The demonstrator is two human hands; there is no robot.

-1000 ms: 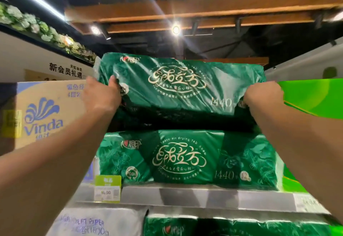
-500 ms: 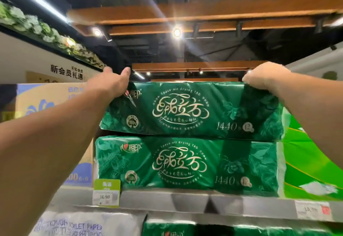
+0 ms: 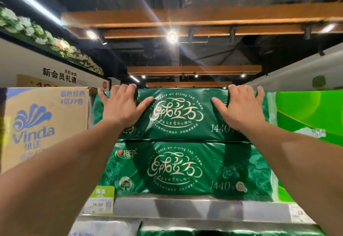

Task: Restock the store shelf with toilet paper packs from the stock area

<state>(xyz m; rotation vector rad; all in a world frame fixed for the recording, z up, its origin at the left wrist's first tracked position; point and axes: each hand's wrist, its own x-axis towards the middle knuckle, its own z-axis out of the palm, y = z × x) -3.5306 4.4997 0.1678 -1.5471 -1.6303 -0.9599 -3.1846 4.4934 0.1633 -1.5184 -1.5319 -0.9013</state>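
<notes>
A dark green toilet paper pack (image 3: 178,117) with gold lettering lies on top of an identical pack (image 3: 176,169) on the top shelf (image 3: 185,208). My left hand (image 3: 123,106) presses flat against the left part of the upper pack's front, fingers spread and reaching over its top edge. My right hand (image 3: 241,107) lies flat on the right part of the same face, fingers straight and spread. Both packs sit flush, one over the other.
A Vinda cardboard box (image 3: 44,124) stands to the left of the stack. Bright green packs (image 3: 308,117) fill the shelf to the right. A price tag (image 3: 101,201) hangs on the shelf's front edge. More packs lie on the shelf below (image 3: 222,233).
The upper pack came down from a raised tilt onto the lower pack. My hands shifted from gripping its top corners to pressing flat on its front face.
</notes>
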